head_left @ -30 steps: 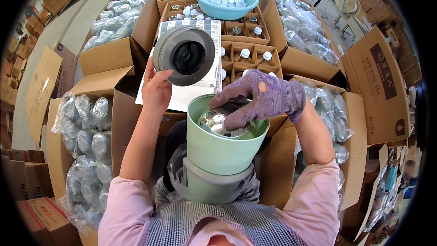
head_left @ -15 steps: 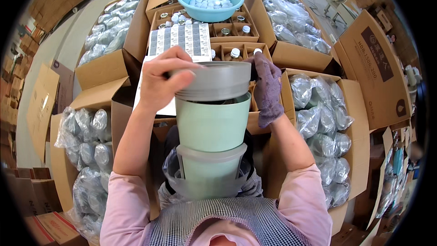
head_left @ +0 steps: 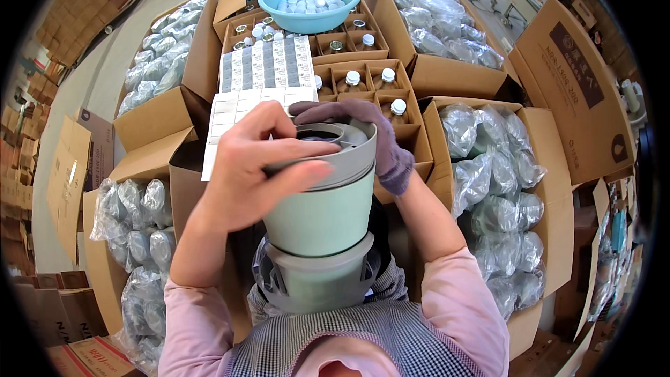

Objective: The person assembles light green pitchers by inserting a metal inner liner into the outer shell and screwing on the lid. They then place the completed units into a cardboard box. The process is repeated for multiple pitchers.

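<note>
Left hand (head_left: 262, 171), bare, curled over the near rim of a grey lid (head_left: 335, 157), thumb along its side and fingers across the top: grip closed on the lid. Right hand (head_left: 363, 136), in a purple glove, hooked over the far rim of the same lid, fingers bent down inside the edge, grip likewise closed on it. Lid seated on top of a pale green pot (head_left: 324, 216), held upright close to the chest. Pot nested in a second green pot (head_left: 317, 279) with a grey collar, resting low against the checked apron (head_left: 363, 338). Just beyond the hands, a divided carton (head_left: 363, 77) of small white-capped bottles, with a sheet of labels (head_left: 262, 73) lying across its left part. Farther back, a blue bowl (head_left: 310, 0) of white caps sitting on the carton. On both sides, open cartons of bagged items: left boxes (head_left: 139, 216) and right boxes (head_left: 488, 181), well apart from the pot.
</note>
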The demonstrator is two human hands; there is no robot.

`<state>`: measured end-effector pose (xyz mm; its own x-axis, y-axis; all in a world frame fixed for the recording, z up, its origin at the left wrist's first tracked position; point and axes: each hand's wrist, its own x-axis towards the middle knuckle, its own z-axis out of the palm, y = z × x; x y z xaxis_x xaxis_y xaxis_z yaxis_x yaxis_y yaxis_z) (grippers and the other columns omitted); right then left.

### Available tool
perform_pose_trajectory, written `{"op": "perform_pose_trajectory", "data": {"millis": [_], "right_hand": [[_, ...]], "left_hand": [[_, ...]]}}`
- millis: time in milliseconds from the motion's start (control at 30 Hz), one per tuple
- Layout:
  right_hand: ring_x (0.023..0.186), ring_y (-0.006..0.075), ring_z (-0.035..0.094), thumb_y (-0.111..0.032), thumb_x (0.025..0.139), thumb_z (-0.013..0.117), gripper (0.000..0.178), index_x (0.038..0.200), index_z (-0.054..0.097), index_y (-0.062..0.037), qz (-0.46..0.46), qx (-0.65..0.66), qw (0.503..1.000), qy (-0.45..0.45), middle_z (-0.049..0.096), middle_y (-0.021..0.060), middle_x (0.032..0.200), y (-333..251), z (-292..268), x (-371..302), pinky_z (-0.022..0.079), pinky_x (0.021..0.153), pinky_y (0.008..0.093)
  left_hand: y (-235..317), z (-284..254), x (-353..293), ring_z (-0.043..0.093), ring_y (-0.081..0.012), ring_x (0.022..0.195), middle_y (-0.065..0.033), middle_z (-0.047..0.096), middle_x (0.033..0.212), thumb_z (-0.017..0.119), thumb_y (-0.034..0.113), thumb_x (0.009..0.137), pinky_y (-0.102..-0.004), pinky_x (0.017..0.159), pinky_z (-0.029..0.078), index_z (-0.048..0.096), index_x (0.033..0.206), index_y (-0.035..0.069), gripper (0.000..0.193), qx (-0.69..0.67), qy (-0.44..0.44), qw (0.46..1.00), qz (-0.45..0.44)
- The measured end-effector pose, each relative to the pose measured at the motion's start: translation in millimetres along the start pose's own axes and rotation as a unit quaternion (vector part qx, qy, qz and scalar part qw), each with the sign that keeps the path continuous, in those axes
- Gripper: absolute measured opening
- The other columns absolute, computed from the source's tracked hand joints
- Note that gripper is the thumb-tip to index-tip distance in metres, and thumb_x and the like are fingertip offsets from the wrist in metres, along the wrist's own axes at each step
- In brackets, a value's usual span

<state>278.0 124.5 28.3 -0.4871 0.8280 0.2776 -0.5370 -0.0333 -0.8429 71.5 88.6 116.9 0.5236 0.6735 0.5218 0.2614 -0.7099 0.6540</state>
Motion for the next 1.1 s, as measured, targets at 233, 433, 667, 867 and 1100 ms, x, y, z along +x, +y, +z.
{"op": "perform_pose_trajectory", "data": {"millis": [233,433,667,867,1100], "right_hand": [[0.115,0.0297,0.060,-0.039,0.101,0.032,0.062,0.125,0.056,0.0123,0.053,0.064,0.994,0.069,0.060,0.0220,0.127,-13.7,26.2,-16.5,0.043,0.106,0.0363],[0.109,0.0238,0.062,-0.042,0.104,0.037,0.055,0.133,0.056,0.0005,-0.109,-0.346,0.908,0.211,0.068,0.0146,0.114,-70.6,76.0,-53.6,0.045,0.099,0.0350],[0.132,0.0267,0.049,-0.029,0.096,0.042,0.046,0.131,0.060,-0.0047,-0.114,-0.504,0.854,0.067,0.057,0.0187,0.136,-50.3,62.8,-10.4,0.035,0.112,0.0387],[0.125,0.0275,0.055,-0.030,0.102,0.036,0.049,0.131,0.056,0.0024,0.041,-0.145,0.978,0.143,0.059,0.0168,0.133,-29.1,26.9,-12.7,0.040,0.109,0.0362],[0.131,0.0230,0.047,-0.046,0.102,0.038,0.062,0.142,0.046,-0.0004,-0.124,-0.238,0.962,0.051,0.051,0.0142,0.143,-44.2,28.0,0.6,0.034,0.111,0.0362]], "left_hand": [[5.1,2.8,10.6,0.048,-0.0148,0.068,-0.0008,0.048,0.073,0.078,0.021,0.076,-0.0284,0.060,0.036,0.078,0.097,0.006,0.026,0.015,-0.079,0.995,0.056],[-136.3,-20.6,-43.5,0.049,-0.0251,0.129,-0.0128,0.058,0.132,0.060,0.023,0.096,-0.0375,0.109,0.036,0.062,0.129,0.004,0.038,-0.332,-0.072,0.925,-0.170],[-115.5,2.0,-32.4,0.040,-0.0323,0.137,-0.0202,0.043,0.147,0.026,0.062,0.099,-0.0442,0.115,0.026,0.061,0.131,0.000,0.078,-0.251,0.027,0.965,-0.074],[-62.0,-6.3,-11.6,0.052,-0.0356,0.125,-0.0229,0.049,0.141,0.033,0.050,0.103,-0.0431,0.111,0.034,0.072,0.113,0.002,0.062,-0.124,-0.021,0.989,0.075],[-34.1,-3.0,-12.6,0.061,-0.0240,0.104,-0.0151,0.062,0.113,0.036,0.052,0.100,-0.0340,0.094,0.046,0.073,0.107,-0.001,0.065,-0.267,0.070,0.959,-0.067]]}}
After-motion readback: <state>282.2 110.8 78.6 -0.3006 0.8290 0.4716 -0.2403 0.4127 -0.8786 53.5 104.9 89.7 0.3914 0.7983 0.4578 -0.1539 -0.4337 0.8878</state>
